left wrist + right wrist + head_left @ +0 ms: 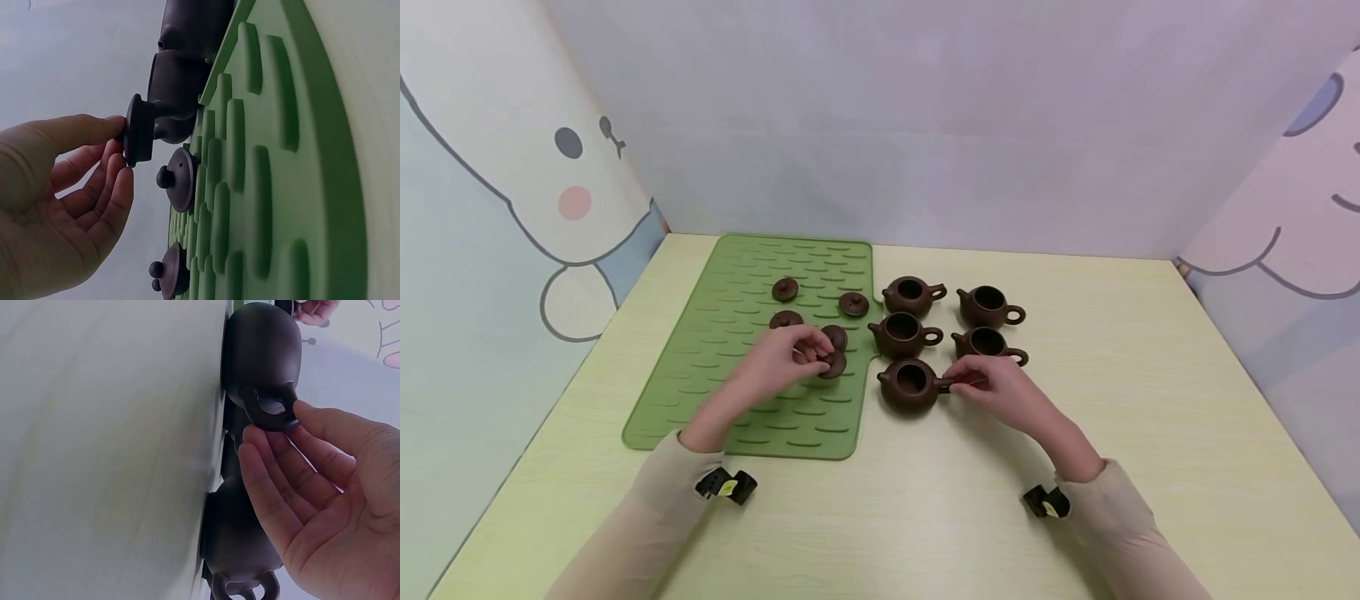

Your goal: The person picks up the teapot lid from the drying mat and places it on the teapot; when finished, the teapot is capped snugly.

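One pale table (1150,392) is standing between light walls (880,125), its back edge running along the rear one, while cartoon figures (572,175) are showing on the side walls. A green mat (808,446) is lying on the table's left part, its far edge reaching close to the table's back edge. Five lids (785,288) are showing: four are resting between the mat's middle and right edge, and the left hand (781,357) is pinching the fifth (139,131) above the mat, thumb against curled fingers. Five open-topped pots (901,350) are standing beside the mat's right edge, three in one column, two farther right; the right hand (1003,390) is pinching the handle (253,407) of the pot nearest the table's front edge.
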